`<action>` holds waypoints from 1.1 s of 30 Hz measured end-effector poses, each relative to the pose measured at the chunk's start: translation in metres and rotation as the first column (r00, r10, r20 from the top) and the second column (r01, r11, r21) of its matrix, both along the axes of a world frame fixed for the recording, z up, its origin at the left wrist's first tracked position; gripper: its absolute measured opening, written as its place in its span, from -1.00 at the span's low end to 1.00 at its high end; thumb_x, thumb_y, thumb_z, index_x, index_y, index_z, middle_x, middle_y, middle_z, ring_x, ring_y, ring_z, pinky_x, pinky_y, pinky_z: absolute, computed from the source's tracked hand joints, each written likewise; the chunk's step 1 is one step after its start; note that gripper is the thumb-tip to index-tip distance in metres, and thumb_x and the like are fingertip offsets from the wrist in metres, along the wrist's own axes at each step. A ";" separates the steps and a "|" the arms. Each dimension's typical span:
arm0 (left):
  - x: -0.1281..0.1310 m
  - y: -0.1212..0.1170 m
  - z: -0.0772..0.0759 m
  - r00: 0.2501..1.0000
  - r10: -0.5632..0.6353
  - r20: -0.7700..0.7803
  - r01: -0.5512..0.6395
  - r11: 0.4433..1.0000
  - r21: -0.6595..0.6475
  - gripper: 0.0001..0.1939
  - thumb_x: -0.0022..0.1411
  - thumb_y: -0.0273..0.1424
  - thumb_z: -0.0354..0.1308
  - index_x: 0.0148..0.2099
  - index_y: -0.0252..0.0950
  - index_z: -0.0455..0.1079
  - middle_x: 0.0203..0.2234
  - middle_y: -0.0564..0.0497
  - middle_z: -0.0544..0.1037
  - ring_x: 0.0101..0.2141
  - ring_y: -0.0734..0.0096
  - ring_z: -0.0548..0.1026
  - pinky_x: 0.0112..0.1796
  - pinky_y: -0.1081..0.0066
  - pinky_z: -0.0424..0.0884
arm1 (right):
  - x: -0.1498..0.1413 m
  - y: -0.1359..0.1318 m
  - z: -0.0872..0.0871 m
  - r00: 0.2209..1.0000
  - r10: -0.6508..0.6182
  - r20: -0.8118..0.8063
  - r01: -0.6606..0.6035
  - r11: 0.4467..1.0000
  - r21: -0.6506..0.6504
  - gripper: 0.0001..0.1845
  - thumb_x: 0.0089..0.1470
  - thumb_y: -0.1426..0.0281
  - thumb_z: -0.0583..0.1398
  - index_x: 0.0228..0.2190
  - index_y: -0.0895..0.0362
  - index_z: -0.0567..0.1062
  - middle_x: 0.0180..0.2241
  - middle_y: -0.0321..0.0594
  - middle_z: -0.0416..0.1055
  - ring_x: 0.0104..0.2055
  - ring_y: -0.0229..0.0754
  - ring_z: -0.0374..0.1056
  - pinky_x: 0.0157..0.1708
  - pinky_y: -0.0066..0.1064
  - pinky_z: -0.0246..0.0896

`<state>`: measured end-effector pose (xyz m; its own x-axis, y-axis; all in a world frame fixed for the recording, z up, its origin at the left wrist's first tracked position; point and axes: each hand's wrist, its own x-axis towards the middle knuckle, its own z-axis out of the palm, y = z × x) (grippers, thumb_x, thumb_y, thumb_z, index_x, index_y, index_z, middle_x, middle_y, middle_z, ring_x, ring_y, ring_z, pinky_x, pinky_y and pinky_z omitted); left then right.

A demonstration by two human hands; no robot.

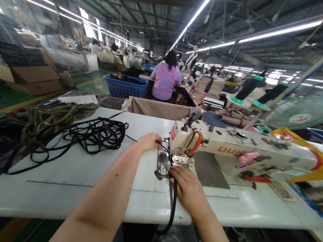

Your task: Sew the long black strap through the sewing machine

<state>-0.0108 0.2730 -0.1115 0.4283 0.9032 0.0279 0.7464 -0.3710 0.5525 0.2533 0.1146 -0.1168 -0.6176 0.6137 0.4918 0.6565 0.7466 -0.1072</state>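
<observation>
Right at the presser foot (180,159), the left hand (148,142) is pinched nearly shut on a thin black cord (164,147)! The right hand (188,191) curls half closed over a black strap (173,205) that drops off the edge of the white bench (75,198). Just beyond sits the cream sewing machine (227,143), and out to the left, a tangled heap of black cord (97,136).
</observation>
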 end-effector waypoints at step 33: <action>-0.058 -0.003 0.018 0.799 0.585 0.138 -0.597 0.746 0.295 -0.90 0.32 -0.34 0.30 -0.22 -0.15 0.66 -0.21 -0.04 0.70 -0.09 0.13 0.56 -0.01 0.24 0.40 | 0.000 0.001 -0.002 1.000 0.001 0.004 -0.001 1.000 0.008 -0.70 0.47 0.39 0.16 0.11 0.10 0.59 0.10 -0.08 0.61 0.17 0.02 0.53 0.14 -0.05 0.52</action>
